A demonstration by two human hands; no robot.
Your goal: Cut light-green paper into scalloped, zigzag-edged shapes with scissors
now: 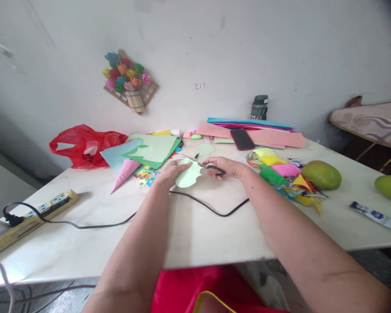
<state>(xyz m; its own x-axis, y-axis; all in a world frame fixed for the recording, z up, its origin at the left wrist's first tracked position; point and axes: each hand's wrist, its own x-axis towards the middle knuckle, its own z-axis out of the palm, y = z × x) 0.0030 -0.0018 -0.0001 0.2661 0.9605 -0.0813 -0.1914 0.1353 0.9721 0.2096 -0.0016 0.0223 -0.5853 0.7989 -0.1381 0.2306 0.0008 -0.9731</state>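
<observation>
My left hand (173,171) pinches a pale green paper cutout (188,176) with a scalloped edge, held just above the table. In my right hand (226,166) is a pair of scissors (217,168) with black handles, my fingers wrapped round the grips. The blades point left and reach the upper edge of the cutout; whether they bite into the paper I cannot tell. Just behind them lies another pale green scalloped piece (206,149). Left of my left hand are light and dark green paper sheets (156,147) and a pink paper cone (125,174).
A black cable (211,211) runs across the table (211,243) from a power strip (42,214). To the right lie a phone (242,139), coloured paper scraps (303,191), a green fruit (322,175) and a tube (376,216). A red plastic bag (84,145) sits back left; a bottle (260,107) stands behind stacked paper.
</observation>
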